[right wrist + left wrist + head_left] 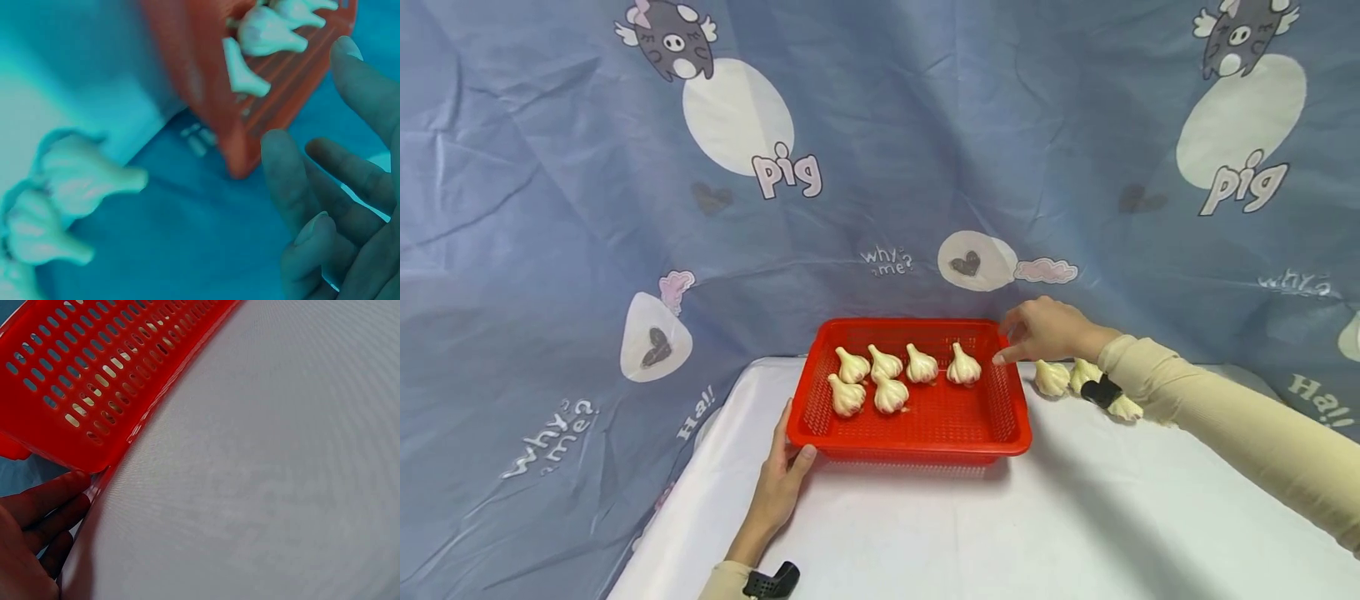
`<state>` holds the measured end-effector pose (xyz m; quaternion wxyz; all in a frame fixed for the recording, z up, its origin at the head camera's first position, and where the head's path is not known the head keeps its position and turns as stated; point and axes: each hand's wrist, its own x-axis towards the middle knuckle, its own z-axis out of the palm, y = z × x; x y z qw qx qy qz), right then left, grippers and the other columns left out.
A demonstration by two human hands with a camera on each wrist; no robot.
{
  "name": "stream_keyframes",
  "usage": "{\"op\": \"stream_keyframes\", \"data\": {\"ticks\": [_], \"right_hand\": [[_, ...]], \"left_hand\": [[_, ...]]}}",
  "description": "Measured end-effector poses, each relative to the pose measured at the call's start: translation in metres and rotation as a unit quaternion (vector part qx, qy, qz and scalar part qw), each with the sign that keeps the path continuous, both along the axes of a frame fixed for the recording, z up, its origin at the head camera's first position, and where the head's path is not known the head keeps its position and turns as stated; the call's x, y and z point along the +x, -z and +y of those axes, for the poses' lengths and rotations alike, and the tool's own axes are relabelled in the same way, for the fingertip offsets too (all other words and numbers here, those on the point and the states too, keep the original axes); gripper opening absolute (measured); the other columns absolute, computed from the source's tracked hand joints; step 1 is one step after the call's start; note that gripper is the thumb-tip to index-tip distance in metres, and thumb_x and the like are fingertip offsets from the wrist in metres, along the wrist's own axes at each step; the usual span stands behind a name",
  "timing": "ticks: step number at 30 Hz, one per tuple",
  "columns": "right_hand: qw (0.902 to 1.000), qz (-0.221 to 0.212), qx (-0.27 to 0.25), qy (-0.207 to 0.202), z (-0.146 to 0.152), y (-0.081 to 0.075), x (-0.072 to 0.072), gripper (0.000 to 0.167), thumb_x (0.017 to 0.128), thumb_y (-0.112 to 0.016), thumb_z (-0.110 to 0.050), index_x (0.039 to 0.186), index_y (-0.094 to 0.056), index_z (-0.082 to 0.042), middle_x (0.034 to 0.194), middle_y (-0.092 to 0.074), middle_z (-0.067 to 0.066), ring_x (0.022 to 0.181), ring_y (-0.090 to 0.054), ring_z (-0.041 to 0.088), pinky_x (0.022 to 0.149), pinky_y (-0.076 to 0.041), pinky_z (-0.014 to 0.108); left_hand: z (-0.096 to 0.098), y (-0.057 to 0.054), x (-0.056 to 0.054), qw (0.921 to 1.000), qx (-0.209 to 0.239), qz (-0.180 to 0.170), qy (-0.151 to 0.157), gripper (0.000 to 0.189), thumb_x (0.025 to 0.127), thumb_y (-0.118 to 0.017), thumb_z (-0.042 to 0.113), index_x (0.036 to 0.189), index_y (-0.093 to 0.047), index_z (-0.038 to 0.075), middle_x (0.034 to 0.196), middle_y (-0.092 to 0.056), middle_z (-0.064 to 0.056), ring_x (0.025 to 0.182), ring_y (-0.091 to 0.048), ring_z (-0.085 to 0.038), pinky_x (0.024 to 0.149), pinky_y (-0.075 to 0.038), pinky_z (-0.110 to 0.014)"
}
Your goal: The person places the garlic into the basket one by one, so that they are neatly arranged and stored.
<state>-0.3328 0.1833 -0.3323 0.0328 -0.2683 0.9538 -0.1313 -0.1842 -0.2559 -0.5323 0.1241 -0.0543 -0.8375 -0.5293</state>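
Several white garlic bulbs [891, 395] lie in a red plastic basket [917, 450], most of them in its left half. My left hand [778, 487] rests against the basket's front left corner, thumb at the front and fingers along the side. In the left wrist view its fairly straight fingers [47, 500] touch the perforated wall [94, 394]. Above the basket's right rim is my right hand [1041, 331], fingers spread and loosely bent. Nothing sits between those fingers [287, 175] in the right wrist view.
More garlic bulbs [1051, 378] lie on the white tabletop [925, 533] to the right of the basket, partly hidden under the right forearm. A blue printed cloth [880, 167] hangs behind the table and down its left side.
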Motion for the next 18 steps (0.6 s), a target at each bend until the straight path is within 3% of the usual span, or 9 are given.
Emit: {"op": "stream_keyframes", "data": {"ticks": [7, 13, 18], "right_hand": [[0.9997, 0.012, 0.012, 0.016, 0.041, 0.004, 0.013, 0.048, 0.082, -0.090, -0.046, 0.111, -0.080, -0.010, 0.091, -0.082, 0.000, 0.088, -0.077, 0.021, 0.076, -0.059, 0.050], [0.9989, 0.031, 0.031, 0.015, 0.076, 0.016, 0.022, 0.051, 0.080, -0.091, -0.042, 0.113, -0.079, -0.005, 0.096, -0.082, 0.009, 0.089, -0.077, 0.027, 0.076, -0.060, 0.053], [0.9964, 0.016, 0.076, 0.034, 0.105, 0.030, 0.032, 0.054, 0.078, -0.093, -0.042, 0.112, -0.077, -0.003, 0.099, -0.081, 0.011, 0.087, -0.076, 0.029, 0.069, -0.059, 0.053]], "left_hand": [[-0.001, 0.000, 0.000, 0.9999, -0.012, -0.005, -0.010, 0.082, 0.106, -0.060, 0.022, 0.172, -0.014, 0.036, 0.169, -0.042, -0.009, 0.131, -0.067, -0.033, 0.113, -0.045, -0.060], [-0.001, -0.001, 0.001, 1.0000, -0.001, -0.004, -0.001, 0.081, 0.106, -0.060, 0.022, 0.171, -0.014, 0.037, 0.171, -0.039, -0.011, 0.133, -0.065, -0.039, 0.113, -0.043, -0.065], [0.000, -0.001, 0.000, 1.0000, 0.004, -0.002, 0.001, 0.082, 0.106, -0.060, 0.021, 0.171, -0.014, 0.037, 0.170, -0.039, -0.011, 0.133, -0.064, -0.040, 0.114, -0.042, -0.067]]}}
